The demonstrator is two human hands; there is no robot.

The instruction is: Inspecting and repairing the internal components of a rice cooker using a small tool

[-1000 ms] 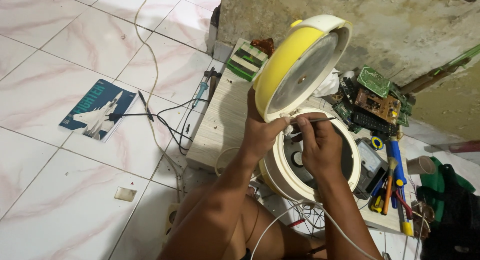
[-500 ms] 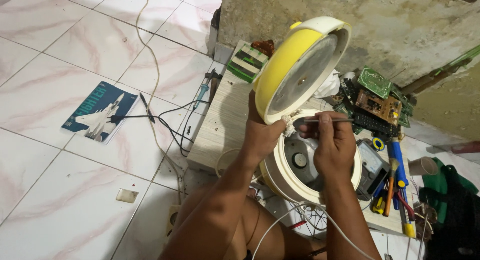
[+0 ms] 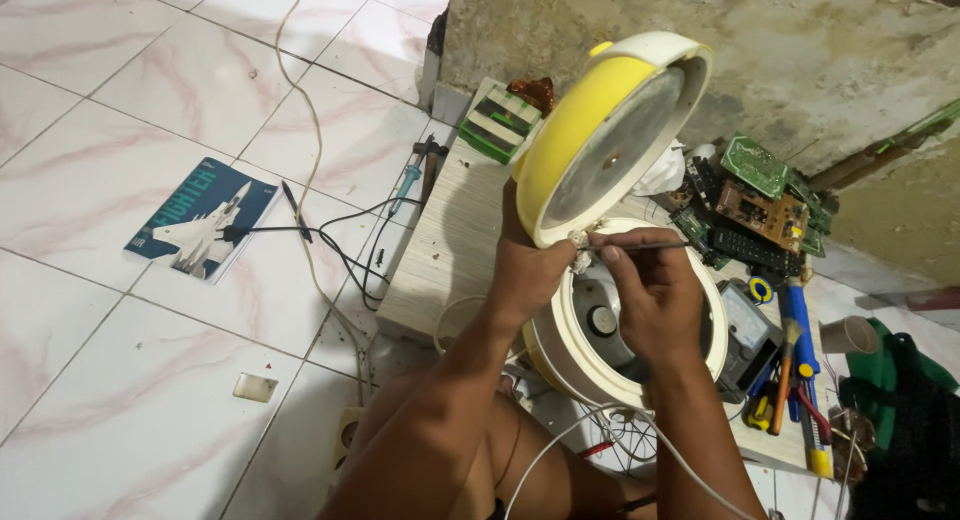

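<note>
With the yellow lid (image 3: 590,140) of the rice cooker (image 3: 640,325) already open and its pot out, my left hand (image 3: 530,270) grips the hinge at the cooker's rear rim while my right hand (image 3: 650,295) pinches a thin tool (image 3: 640,246) there, work unfinished.

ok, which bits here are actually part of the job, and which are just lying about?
In use:
- rice cooker body
- yellow lid, steadied by left hand
- thin metal tool, in right hand

Lying about:
- magazine on the floor
- circuit boards
- multimeter
- screwdrivers
- black cable
</note>
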